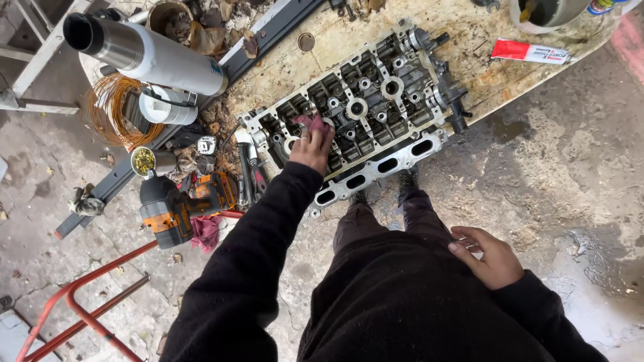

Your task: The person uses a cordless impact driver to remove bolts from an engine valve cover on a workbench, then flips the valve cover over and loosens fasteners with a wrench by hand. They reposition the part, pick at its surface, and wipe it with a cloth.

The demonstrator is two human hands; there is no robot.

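Observation:
A grey metal engine cylinder head (376,107) lies diagonally on a dirty work board (469,40). My left hand (312,147) presses a small dark red rag (314,123) onto the head's left end, fingers closed on the cloth. My right hand (486,255) rests flat against my dark trousers at the lower right, fingers apart and holding nothing.
An orange and black power tool (181,204) lies on the concrete floor by another red rag (206,231). A white cylinder (147,53), a copper wire coil (111,110), a red tube (530,51), a white cup (547,15) and a red metal frame (80,302) surround me.

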